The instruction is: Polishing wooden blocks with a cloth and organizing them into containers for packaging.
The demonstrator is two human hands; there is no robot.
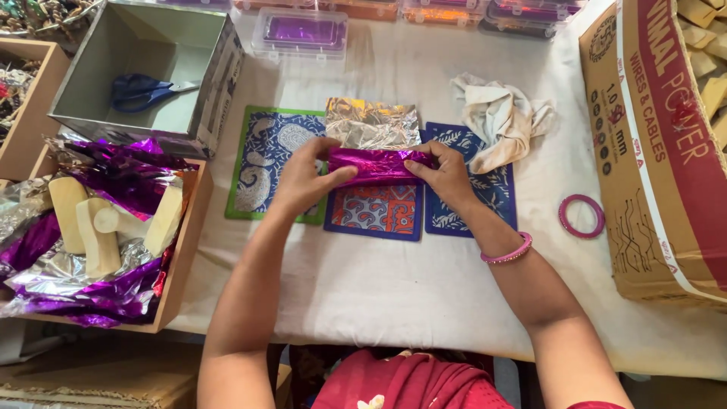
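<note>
Partly, hands (379,170) hide purple foil (376,163).

both forearms extended forward; left hand (303,176) and right hand (447,176) pinching, thumbs inward.

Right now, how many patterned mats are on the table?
3. A green-edged mat under the left hand, a red-and-blue mat below the purple foil, and a dark blue mat beside the right hand. More may be hidden.

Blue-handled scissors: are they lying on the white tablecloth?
No, the blue-handled scissors lie inside the open grey cardboard box, not on the white tablecloth.
</note>
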